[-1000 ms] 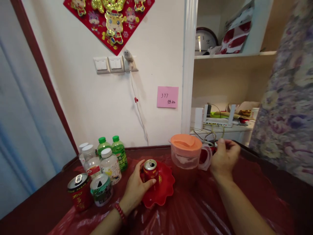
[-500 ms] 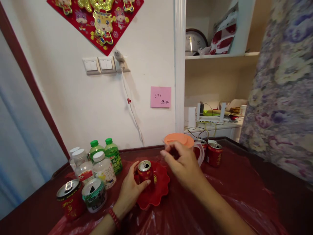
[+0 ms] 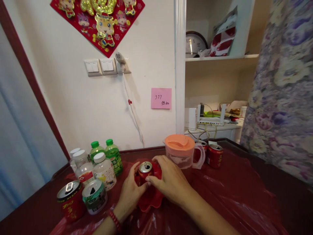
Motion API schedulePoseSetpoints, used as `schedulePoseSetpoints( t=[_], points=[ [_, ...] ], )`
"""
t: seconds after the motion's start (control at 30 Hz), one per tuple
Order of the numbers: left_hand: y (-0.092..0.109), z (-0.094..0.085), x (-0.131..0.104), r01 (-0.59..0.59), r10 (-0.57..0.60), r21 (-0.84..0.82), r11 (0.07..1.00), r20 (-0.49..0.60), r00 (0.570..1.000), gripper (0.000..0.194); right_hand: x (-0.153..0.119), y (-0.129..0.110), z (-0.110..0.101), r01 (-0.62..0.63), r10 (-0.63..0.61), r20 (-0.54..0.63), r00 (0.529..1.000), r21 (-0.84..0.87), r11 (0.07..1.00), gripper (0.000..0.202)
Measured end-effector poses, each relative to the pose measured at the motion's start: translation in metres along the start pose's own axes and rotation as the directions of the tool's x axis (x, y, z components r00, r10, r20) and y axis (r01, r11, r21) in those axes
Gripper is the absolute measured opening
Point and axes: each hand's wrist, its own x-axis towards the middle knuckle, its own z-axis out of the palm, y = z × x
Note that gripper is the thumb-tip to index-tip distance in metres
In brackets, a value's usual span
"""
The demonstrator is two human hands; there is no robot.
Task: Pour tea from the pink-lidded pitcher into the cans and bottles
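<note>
An opened red can [image 3: 145, 170] stands upright on a red scalloped plate [image 3: 149, 203] near the middle of the table. My left hand [image 3: 132, 184] holds the can from the left, fingers behind and thumb in front; a red bead bracelet is on that wrist. On the other side, my right hand [image 3: 170, 181] is curved around the can with its thumb at the front of it and its fingers apart, over the plate's right part. Whether its fingertips touch the can is unclear. A clear pitcher [image 3: 179, 151] with an orange lid stands just behind my right hand.
At the left stand a large red can [image 3: 70, 202], a green and white can [image 3: 95, 197], white-capped bottles [image 3: 104, 171] and green bottles [image 3: 113, 156]. Two red cans, one in plain view [image 3: 215, 156], are right of the pitcher. Red plastic film [image 3: 227, 195] covers the table.
My right hand has come down and left from in front of the pitcher to the right side of the can. My left hand has stayed at the can.
</note>
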Motion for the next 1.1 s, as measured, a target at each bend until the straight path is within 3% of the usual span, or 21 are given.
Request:
schedulePoseSetpoints(
  t=[0.33, 0.7, 1.1],
  points=[
    [0.006, 0.002, -0.001, -0.047, 0.056, 0.094, 0.995, -0.101, 0.993, 0.086, 0.0, 0.003, 0.012, 0.005, -0.005, 0.004, 1.0, 0.068, 0.998, 0.071],
    [0.017, 0.007, -0.006, -0.048, 0.056, 0.079, 0.996, -0.115, 0.992, 0.093, 0.001, 0.006, 0.014, -0.051, 0.049, 0.033, 0.998, 0.037, 0.998, 0.093],
    [0.026, 0.004, -0.006, -0.085, 0.094, 0.09, 0.992, -0.098, 0.991, 0.096, 0.001, -0.005, 0.001, -0.064, 0.064, 0.002, 0.998, 0.079, 0.995, 0.098]
  ],
)
